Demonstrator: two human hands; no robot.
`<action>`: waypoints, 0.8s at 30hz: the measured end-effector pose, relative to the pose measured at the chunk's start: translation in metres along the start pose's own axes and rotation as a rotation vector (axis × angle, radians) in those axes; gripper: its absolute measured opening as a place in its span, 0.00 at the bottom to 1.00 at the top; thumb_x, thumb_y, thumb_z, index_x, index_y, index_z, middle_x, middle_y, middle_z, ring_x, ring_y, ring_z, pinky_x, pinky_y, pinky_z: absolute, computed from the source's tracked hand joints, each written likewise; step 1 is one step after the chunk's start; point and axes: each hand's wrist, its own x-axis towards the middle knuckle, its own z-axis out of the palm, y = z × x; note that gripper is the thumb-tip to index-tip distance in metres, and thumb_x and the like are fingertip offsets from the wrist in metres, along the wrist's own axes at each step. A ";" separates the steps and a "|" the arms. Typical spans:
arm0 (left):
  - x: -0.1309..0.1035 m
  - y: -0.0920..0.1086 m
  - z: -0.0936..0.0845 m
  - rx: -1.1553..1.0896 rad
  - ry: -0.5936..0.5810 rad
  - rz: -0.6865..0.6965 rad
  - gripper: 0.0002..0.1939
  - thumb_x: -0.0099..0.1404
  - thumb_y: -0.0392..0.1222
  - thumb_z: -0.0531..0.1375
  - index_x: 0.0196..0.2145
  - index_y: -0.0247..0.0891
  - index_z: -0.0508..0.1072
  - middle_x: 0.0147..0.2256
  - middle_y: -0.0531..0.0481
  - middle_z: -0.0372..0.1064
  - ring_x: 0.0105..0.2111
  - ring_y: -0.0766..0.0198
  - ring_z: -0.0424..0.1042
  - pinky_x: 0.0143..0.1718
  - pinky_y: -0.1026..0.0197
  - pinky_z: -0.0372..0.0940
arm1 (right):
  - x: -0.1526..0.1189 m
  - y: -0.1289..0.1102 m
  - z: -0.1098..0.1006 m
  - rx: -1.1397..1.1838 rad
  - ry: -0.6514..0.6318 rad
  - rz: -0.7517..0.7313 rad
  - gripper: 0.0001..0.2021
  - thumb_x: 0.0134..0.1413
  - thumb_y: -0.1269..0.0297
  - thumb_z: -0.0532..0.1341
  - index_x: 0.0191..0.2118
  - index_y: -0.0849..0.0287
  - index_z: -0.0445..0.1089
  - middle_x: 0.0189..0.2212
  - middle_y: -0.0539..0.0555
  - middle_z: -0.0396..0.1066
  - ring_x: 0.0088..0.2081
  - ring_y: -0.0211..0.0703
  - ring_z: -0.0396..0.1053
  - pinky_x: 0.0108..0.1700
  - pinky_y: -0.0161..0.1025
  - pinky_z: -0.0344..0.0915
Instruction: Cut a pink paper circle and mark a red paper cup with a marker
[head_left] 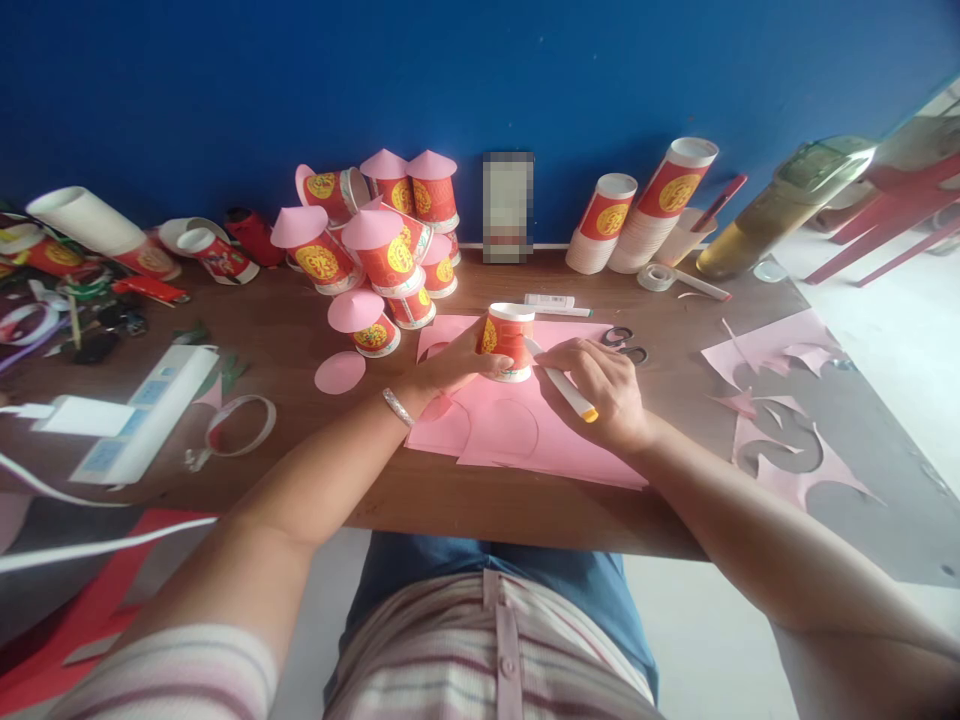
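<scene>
My left hand [471,358] is closed round the left side of a red paper cup [513,333] with a gold emblem and a white rim. The cup is held over pink paper sheets [499,435], one marked with a drawn circle. In my right hand [606,390] is a white marker [568,392] with a yellow end. The marker's other end points at the cup's right side; whether it touches, I cannot tell. To the left stand several red cups topped with pink paper cones [373,235]. A loose pink paper disc [340,372] lies near them.
Black-handled scissors [626,343] and another marker [559,311] lie behind my hands. Stacked cups [664,205], a tape roll [657,277] and a large bottle [780,205] stand at back right. Paper scraps [810,470] lie right; a power strip [146,415] and clear tape ring [240,425] left.
</scene>
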 end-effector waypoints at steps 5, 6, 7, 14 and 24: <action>0.000 0.001 0.000 -0.056 -0.019 -0.023 0.21 0.57 0.47 0.75 0.44 0.36 0.76 0.40 0.47 0.75 0.40 0.61 0.73 0.43 0.58 0.68 | 0.000 -0.002 0.000 -0.009 -0.019 -0.011 0.12 0.66 0.77 0.61 0.50 0.55 0.68 0.33 0.51 0.75 0.31 0.42 0.73 0.32 0.40 0.71; 0.000 0.002 0.000 -0.060 -0.023 -0.025 0.21 0.56 0.47 0.75 0.43 0.36 0.76 0.40 0.47 0.75 0.40 0.60 0.73 0.43 0.57 0.69 | 0.000 -0.003 0.000 -0.011 -0.024 -0.010 0.12 0.66 0.77 0.61 0.50 0.55 0.68 0.33 0.51 0.75 0.31 0.42 0.73 0.32 0.40 0.70; 0.000 0.002 0.000 -0.064 -0.025 -0.027 0.21 0.56 0.47 0.75 0.43 0.36 0.76 0.40 0.47 0.75 0.40 0.60 0.73 0.44 0.57 0.69 | 0.000 -0.004 0.000 -0.011 -0.029 -0.008 0.12 0.66 0.76 0.61 0.50 0.55 0.68 0.33 0.51 0.75 0.31 0.42 0.73 0.32 0.39 0.70; -0.001 0.004 0.000 -0.073 -0.020 -0.022 0.20 0.58 0.46 0.74 0.44 0.37 0.75 0.41 0.46 0.75 0.42 0.60 0.74 0.45 0.58 0.69 | 0.000 -0.006 -0.001 0.001 -0.043 0.000 0.10 0.66 0.76 0.61 0.48 0.55 0.68 0.32 0.51 0.74 0.30 0.41 0.73 0.32 0.39 0.70; -0.001 0.001 -0.001 -0.076 -0.011 -0.030 0.22 0.58 0.47 0.74 0.45 0.36 0.77 0.43 0.44 0.78 0.43 0.57 0.76 0.46 0.56 0.70 | 0.000 -0.006 0.000 0.005 -0.031 -0.005 0.10 0.66 0.76 0.62 0.48 0.56 0.68 0.32 0.51 0.75 0.30 0.41 0.72 0.32 0.39 0.70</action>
